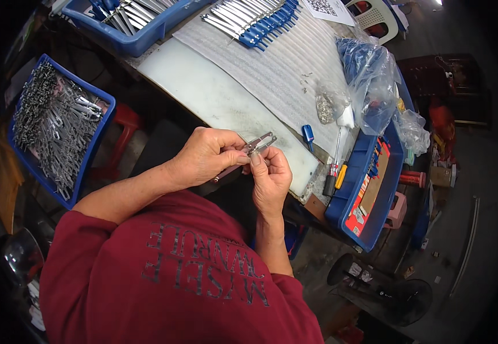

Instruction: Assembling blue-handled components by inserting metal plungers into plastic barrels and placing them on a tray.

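Both my hands are together in front of the table's near edge, around a slim metal piece [260, 141] with a slotted silver end. A narrow brownish bar of it shows below the fingers; I cannot make out its exact kind. My left hand [206, 153] pinches it from the left, thumb and fingers closed. On the other side my right hand [271, 179] grips it with thumb and fingertips near the slotted end. The fingers hide the middle of the piece. Closest to the hands on the table lies a small blue-handled piece [307, 134].
A foam sheet [243, 69] bears a row of blue-handled metal tools [266, 26] and a clear bag of small metal parts [326, 106]. Screwdrivers [332, 175] lie near a blue bin [349, 229] at right. Another blue bin [97, 155] of dark metal parts stands at left.
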### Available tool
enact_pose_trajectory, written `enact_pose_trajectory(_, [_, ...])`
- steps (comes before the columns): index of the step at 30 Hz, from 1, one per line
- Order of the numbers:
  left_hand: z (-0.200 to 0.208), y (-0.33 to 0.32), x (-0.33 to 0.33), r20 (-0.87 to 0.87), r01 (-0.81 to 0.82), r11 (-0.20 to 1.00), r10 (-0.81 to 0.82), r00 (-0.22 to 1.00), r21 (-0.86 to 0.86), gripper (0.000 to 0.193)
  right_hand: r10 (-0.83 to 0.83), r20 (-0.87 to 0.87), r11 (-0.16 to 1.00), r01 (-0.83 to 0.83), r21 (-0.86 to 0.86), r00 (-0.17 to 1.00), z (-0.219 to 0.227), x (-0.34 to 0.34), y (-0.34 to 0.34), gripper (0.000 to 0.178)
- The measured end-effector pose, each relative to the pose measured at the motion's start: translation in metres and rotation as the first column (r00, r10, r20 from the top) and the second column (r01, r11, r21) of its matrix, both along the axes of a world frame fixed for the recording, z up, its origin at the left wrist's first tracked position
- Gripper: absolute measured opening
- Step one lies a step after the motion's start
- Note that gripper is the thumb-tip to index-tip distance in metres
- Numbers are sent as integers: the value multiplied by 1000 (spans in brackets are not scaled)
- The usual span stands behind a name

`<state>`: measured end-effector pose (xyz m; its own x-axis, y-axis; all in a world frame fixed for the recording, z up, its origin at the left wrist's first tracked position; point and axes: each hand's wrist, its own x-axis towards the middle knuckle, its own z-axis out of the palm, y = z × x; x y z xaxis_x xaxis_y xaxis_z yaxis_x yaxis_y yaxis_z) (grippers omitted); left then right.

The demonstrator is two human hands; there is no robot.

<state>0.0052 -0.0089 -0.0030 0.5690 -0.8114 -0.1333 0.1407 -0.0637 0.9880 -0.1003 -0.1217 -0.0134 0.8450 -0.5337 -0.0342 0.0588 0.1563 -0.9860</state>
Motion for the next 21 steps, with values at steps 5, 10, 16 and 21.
enact_pose_trajectory(5, [-2,0,0,39,-11,998,14,999,-59,10,14,-12,1000,-14,5,1000,4,1,1,12])
enact_pose_trajectory(10, [-4,0,2,89,-4,994,14,996,-108,11,4,-27,1000,-5,-3,1000,6,1,3,12])
enact_pose_trajectory(16, [-11,-2,-5,-296,-58,983,4,955,-175,13,6,-41,1000,-7,-29,999,4,-1,4,13])
enact_pose_trajectory(21, [-17,-1,-5,-278,-45,969,-26,960,-244,12,-17,-29,999,16,-35,999,1,-1,3,14])
